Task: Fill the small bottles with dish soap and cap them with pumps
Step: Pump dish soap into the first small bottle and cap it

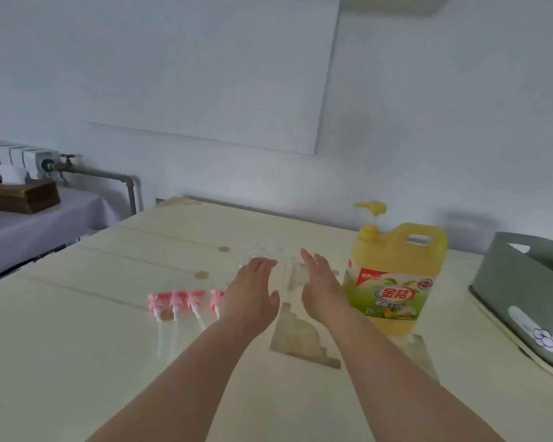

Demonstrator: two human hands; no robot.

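A big yellow dish soap jug point(396, 275) with a yellow pump stands on the pale wooden table point(77, 346), right of centre. Several pink pumps point(179, 303) with white tubes lie in a row left of my hands. Clear small bottles point(288, 266) show faintly and blurred between and beyond my hands. My left hand point(253, 291) and my right hand point(320, 282) reach forward side by side with straight fingers, holding nothing. The left hand covers part of the rightmost pump.
A grey-green plastic basket point(524, 298) sits at the table's right edge. A side table with a white cloth and a brown box point(20, 194) stands at the left, below a radiator and pipe. A white wall is behind.
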